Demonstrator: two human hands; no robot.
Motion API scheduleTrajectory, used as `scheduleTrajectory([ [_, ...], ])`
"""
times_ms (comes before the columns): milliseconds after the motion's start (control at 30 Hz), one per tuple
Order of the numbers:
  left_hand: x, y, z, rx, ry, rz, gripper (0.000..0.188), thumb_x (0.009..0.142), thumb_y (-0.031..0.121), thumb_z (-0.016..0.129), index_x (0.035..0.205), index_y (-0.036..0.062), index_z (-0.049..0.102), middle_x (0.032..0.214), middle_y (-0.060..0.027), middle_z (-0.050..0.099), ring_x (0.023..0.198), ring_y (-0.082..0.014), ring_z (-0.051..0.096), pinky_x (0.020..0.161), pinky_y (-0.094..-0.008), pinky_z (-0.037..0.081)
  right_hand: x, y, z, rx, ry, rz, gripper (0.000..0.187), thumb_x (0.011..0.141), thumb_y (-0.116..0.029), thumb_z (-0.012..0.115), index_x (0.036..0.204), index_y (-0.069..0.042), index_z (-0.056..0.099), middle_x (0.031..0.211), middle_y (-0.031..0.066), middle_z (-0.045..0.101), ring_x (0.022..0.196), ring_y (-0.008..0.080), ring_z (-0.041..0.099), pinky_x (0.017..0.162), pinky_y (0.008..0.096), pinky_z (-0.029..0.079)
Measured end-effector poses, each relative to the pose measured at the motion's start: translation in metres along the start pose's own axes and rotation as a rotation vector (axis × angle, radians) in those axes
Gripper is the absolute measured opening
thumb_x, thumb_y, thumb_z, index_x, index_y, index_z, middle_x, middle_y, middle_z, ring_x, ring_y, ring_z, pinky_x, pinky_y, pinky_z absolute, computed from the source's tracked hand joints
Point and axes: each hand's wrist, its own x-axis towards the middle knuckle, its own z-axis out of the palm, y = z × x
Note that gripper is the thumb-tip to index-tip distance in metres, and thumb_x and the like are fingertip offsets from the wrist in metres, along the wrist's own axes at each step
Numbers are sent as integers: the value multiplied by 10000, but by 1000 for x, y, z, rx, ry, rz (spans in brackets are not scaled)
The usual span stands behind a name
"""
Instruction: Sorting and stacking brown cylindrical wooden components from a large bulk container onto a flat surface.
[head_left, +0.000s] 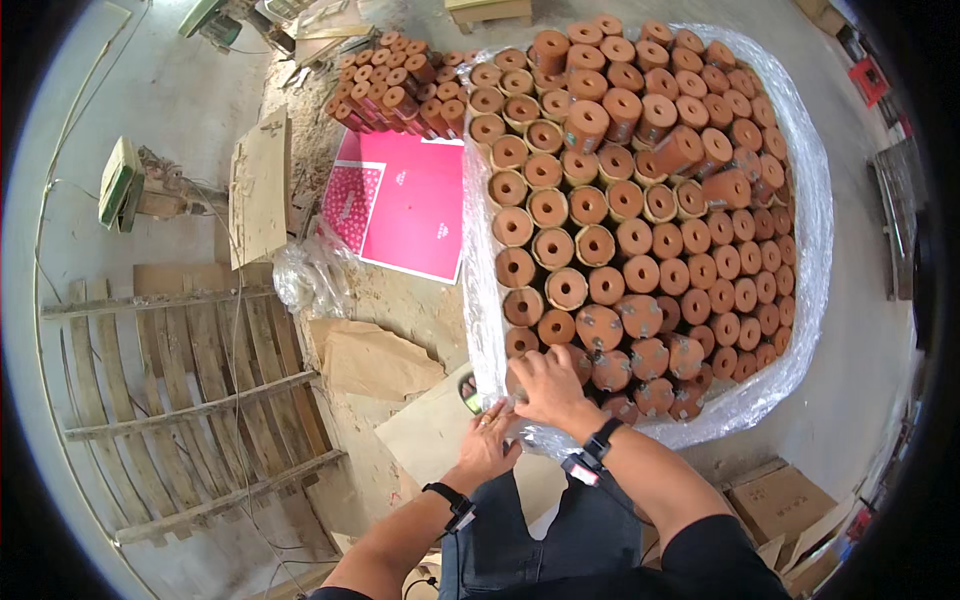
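Note:
A wide stack of reddish-brown clay-coloured cylinders (634, 237), each with a round hole in its end, stands inside clear plastic wrap (815, 230). At the stack's near left corner my right hand (550, 390) reaches over the wrapped edge. Its fingers are bent down by the corner cylinders, and what they grip is hidden. Just below it, my left hand (488, 445) pinches the plastic wrap along the outer side. Several cylinders (600, 328) near my right hand have grey-green patches on their ends. Some cylinders (587, 127) lie tilted on top.
Pink printed sheets (410, 210) lie left of the stack, below a smaller pile of cylinders (405, 80). Crumpled plastic (308, 275), brown paper (375, 360) and a slatted wooden pallet (190, 432) are on the left. A cardboard box (780, 505) sits at the lower right.

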Motion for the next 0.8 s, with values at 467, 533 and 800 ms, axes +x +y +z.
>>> scheduleTrajectory([
  [467, 119, -6, -160, -1519, -440, -492, 517, 963, 348, 628, 1367, 70, 465, 1230, -126, 601, 1084, -263, 639, 841, -423, 572, -9, -53, -60, 1047, 503, 464, 644, 832, -254, 741, 1385, -68, 468, 1230, 161, 561, 1137, 296, 557, 975, 393, 445],
  [533, 117, -11, -174, -1297, -356, -539, 524, 937, 264, 674, 1374, 84, 446, 1235, -121, 597, 1090, -244, 623, 843, -431, 555, -15, -59, -69, 640, 440, 472, 594, 854, -275, 703, 1376, -92, 486, 1300, 173, 533, 1228, 379, 487, 1051, 470, 370],
  [800, 142, -14, -193, -126, -18, 82, 746, 692, 192, 873, 1299, 37, 468, 1096, -194, 513, 1011, -345, 535, 869, -454, 480, -4, -12, -57, -172, 278, 624, 628, 766, -326, 748, 1332, -125, 563, 1402, 195, 446, 1312, 405, 373, 1067, 582, 305],
])
